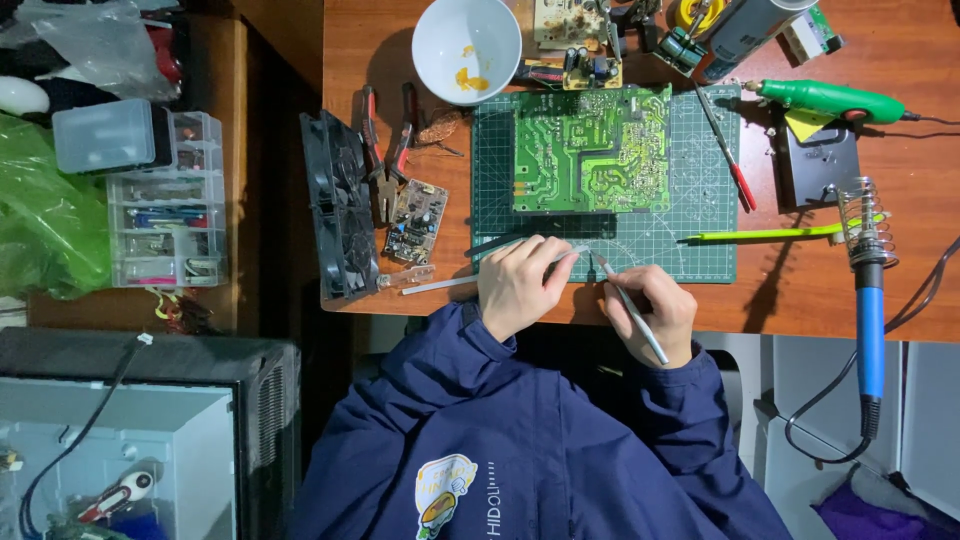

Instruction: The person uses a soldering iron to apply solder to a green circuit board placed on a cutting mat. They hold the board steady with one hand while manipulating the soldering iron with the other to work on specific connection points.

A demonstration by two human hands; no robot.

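The white bowl [466,45] holds some yellow bits. The clear drawer box [167,200] has small tools in its drawers. The right hand [652,310] grips a thin white tool [630,308] like a pen, its tip pointing up-left to the cutting mat [700,240]. The left hand [520,285] pinches a pair of tweezers [500,272], lying left to right, tips near the tool's tip.
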